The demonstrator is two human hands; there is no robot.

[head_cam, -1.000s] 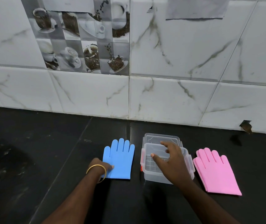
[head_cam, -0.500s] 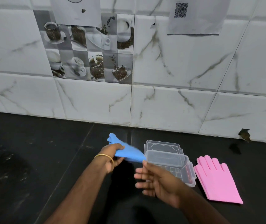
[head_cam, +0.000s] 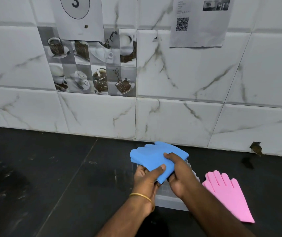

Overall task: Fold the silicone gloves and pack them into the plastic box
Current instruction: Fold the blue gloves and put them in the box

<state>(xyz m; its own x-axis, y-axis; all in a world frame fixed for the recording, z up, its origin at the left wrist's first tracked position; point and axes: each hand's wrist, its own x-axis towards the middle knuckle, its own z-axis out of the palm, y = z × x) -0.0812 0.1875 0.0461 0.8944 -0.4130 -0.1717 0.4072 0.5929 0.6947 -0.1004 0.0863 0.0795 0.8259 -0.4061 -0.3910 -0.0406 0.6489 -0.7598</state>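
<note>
Folding step: both hands grip the blue glove (head_cam: 154, 157) above the plastic box (head_cam: 172, 200), left hand (head_cam: 146, 178) thumb on top, right hand (head_cam: 179, 173) fingers curled over the fold. Next: press it flat, lower into box. Pink glove (head_cam: 227, 194) lies right, untouched. Black worktop (head_cam: 51, 168), marble wall tiles (head_cam: 179, 113) behind

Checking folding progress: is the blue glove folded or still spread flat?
Folded. The blue glove is doubled over into layers, held above the plastic box by the left hand and right hand.
</note>
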